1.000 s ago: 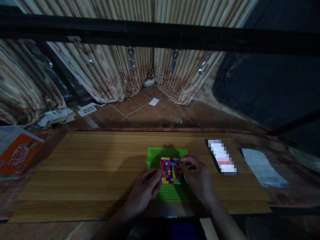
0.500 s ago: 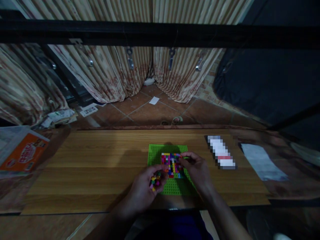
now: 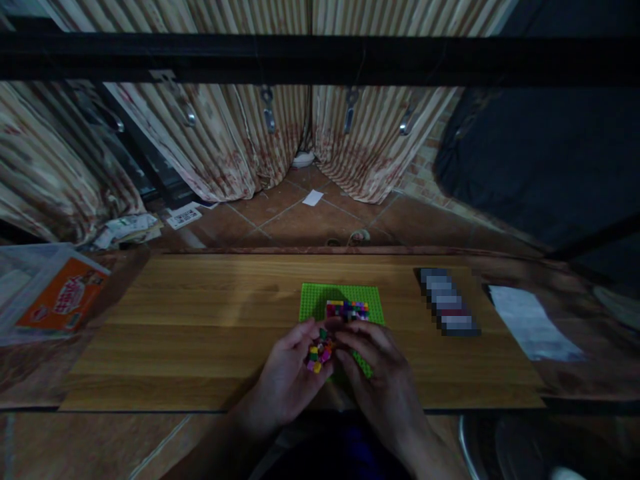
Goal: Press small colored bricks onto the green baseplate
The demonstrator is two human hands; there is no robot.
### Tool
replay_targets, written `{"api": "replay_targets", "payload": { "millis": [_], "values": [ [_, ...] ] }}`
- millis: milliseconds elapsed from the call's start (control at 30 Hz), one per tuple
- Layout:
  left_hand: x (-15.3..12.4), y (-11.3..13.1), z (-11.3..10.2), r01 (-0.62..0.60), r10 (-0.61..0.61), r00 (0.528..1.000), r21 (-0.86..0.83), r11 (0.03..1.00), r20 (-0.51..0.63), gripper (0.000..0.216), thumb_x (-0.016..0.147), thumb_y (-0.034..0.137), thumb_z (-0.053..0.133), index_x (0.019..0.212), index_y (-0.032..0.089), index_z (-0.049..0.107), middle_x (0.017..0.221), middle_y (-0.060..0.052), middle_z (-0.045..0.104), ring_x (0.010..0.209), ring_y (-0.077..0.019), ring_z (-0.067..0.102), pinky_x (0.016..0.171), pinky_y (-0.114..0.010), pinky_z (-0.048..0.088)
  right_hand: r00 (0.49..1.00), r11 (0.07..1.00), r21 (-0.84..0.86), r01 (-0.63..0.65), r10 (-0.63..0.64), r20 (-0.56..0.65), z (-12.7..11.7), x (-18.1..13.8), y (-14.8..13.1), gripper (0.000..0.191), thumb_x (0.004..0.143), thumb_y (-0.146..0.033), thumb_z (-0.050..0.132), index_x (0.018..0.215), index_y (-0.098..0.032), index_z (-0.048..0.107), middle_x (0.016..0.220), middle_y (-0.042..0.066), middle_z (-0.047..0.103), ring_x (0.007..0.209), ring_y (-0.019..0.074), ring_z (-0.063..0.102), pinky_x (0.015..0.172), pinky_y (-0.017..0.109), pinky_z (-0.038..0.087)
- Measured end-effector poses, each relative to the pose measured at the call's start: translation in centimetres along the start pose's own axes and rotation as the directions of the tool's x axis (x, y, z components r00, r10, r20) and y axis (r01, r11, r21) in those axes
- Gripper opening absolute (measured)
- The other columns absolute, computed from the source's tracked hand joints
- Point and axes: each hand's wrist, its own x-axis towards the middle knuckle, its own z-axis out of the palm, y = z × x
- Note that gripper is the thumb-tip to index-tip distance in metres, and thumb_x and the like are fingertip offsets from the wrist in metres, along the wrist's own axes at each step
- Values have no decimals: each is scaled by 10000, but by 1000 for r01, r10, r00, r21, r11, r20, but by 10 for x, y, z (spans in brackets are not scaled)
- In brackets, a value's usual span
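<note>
Cupped in my left hand [image 3: 287, 373] lies a small heap of loose toy bricks [image 3: 320, 353] in yellow, green, pink and orange. My right hand [image 3: 377, 370] reaches over to that heap, its fingertips at the bricks' right side; whether a brick is between them cannot be made out. Beneath both hands is a green studded baseplate [image 3: 313, 293] on the table. A block of many-coloured bricks [image 3: 347, 309] stands on the baseplate, its near part hidden behind my right hand.
The wooden table [image 3: 200, 320] extends to both sides. A phone-like slab [image 3: 447, 301], blurred out, lies at the right, with a white sheet [image 3: 533, 323] beyond it. Left of the table is a clear plastic bag with an orange label [image 3: 65, 297]. Curtains [image 3: 225, 147] hang behind.
My right hand has moved left and nearer, from the brick block to the loose bricks in my left palm. My left hand has turned its palm further upward. The view has shifted slightly.
</note>
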Motion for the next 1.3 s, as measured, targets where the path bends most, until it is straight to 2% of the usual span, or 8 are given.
{"api": "replay_targets", "payload": {
  "millis": [133,267,433,600,767,1000,1100,1300],
  "values": [
    [-3,0,4,29,-29,999,7,1000,-44,330,943,270,461,894,104,742,937,-83,713,773,-119,609,646,-199,479,999,993,-104,50,-51,-2,7,3,-1,219,909,-175,592,1088,-266,682,1113,64,631,1015,220,587,844,387,539],
    [0,-1,6,17,-16,997,12,1000,-82,263,907,183,494,902,99,743,925,-77,701,747,-102,592,635,-184,467,999,994,-103,33,-37,-38,9,1,-1,196,916,-170,581,1055,-259,686,1078,56,660,989,212,609,829,375,539],
    [6,-3,-2,-21,36,992,125,992,-124,160,830,161,594,828,91,738,852,-90,690,768,-136,617,721,-236,497,993,995,38,-87,90,-70,-1,1,11,160,934,-206,569,1053,-244,669,1016,24,725,930,160,686,824,289,551],
    [8,-5,-13,-109,156,980,314,943,-127,142,708,237,724,793,123,730,732,-31,644,605,-73,527,550,-176,383,970,974,82,-213,221,-98,-14,9,30,109,917,-261,602,978,-249,692,917,5,736,821,149,709,735,254,554],
    [13,-6,-17,-121,164,984,409,905,-72,236,653,322,737,797,137,714,678,-1,599,494,-41,408,442,-180,174,991,991,-69,-114,108,-81,-11,24,41,137,928,-229,566,948,-204,700,916,42,705,840,172,681,774,293,541],
    [19,-3,-26,-101,146,987,458,883,-63,249,661,335,726,810,136,699,678,9,582,468,-28,376,441,-195,128,999,922,-386,-6,21,36,0,30,43,187,934,-165,514,880,-185,691,924,76,672,890,219,613,787,337,503],
    [20,-3,-29,-92,136,989,456,885,-64,267,657,349,737,817,140,694,686,8,587,462,-27,379,441,-199,120,998,905,-426,-3,27,51,-1,33,41,192,920,-145,510,843,-194,679,893,67,657,893,219,598,792,336,489],
    [22,-3,-30,-109,153,987,464,879,-58,282,701,392,723,823,139,697,696,3,579,469,-31,385,441,-204,134,1000,923,-384,-2,8,15,-3,37,42,200,911,-157,503,794,-202,659,838,55,637,838,206,591,754,334,487]
  ]
}}
